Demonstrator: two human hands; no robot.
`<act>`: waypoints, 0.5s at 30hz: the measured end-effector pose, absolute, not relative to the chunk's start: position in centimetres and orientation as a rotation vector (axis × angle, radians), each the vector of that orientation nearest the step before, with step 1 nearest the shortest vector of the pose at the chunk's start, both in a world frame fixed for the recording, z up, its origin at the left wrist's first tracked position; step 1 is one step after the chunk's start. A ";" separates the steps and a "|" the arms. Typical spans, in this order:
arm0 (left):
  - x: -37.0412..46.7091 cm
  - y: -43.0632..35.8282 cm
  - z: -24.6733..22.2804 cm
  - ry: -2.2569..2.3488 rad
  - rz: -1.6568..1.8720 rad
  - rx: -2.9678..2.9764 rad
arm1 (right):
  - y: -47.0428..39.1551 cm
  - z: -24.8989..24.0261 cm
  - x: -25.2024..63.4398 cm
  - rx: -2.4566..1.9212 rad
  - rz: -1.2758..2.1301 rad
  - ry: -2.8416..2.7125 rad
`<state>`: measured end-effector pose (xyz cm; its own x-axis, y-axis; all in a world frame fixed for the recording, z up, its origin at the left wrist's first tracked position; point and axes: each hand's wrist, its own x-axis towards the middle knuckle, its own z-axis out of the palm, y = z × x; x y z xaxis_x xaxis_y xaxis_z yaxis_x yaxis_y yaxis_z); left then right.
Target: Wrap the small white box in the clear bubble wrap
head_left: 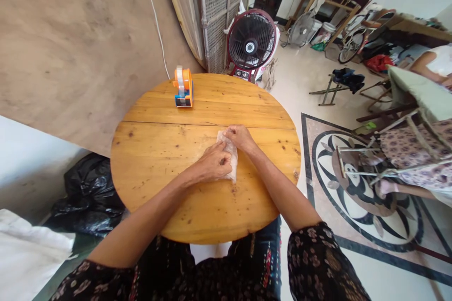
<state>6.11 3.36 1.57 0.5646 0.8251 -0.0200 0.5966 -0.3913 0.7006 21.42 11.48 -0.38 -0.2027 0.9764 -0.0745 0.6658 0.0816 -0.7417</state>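
A small piece of translucent whitish wrap lies on the round wooden table, right of its middle. My left hand rests on the wrap's left side, its fingers curled together at the wrap. At the wrap's upper end is my right hand, with thumb and fingertips pinched on its edge. The hands are close together. Whatever the wrap may contain cannot be made out.
An orange and blue tape dispenser stands near the table's far left edge. Beyond the table is a dark red fan. Black plastic bags lie at the left. Another person sits at the right by a cloth-covered table.
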 end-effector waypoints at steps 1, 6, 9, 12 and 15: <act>6.1 3.2 1.5 1.139 0.432 2.128 | 11.5 -0.5 21.5 -1.583 0.961 -1.865; 6.0 2.0 0.9 1.193 0.494 2.111 | 11.1 -1.0 21.8 -1.411 1.186 -1.595; 6.2 1.3 0.7 1.268 0.558 2.123 | 10.6 -0.8 21.7 -1.354 1.260 -1.504; 6.7 0.7 0.5 1.356 0.640 2.164 | 10.1 -0.5 21.7 -1.335 1.244 -1.466; 7.0 0.3 0.3 1.424 0.718 2.194 | 9.5 0.1 21.8 -1.297 1.223 -1.459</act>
<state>6.99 0.29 0.32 0.3401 0.9210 0.1902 0.7005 -0.3830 0.6021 21.85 9.45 0.07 -0.1400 0.9897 -0.0285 0.2004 0.0001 -0.9797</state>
